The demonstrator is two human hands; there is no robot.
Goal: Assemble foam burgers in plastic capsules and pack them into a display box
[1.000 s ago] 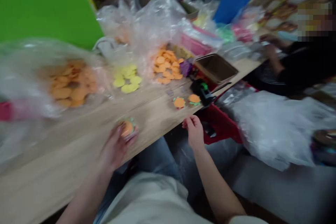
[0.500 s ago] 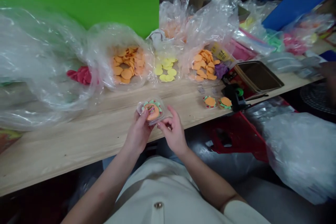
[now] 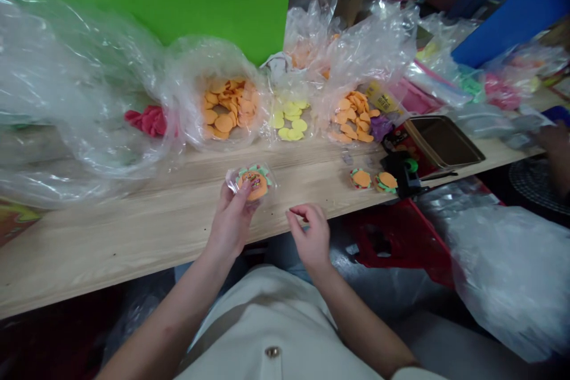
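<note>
My left hand grips a small clear plastic box above the wooden table. Inside the box lies a toy hamburger with an orange bun and green frilled edge. The thumb presses on the lid, over a small printed sticker. To the right and apart from the box is my right hand, its thumb and index finger curled together in a pinch. Whatever those fingertips hold, if anything, is too small to make out. Two more toy hamburgers sit farther right on the table.
Open plastic bags with orange discs, yellow discs and red pieces line the back. A black tape dispenser stands beside a brown tray. Below the table edge is a red crate. Another person's hand shows far right.
My right hand has drawn away from the box to the right, and its fingers have closed into a pinch. My left hand still holds the box. The view has shifted slightly.
</note>
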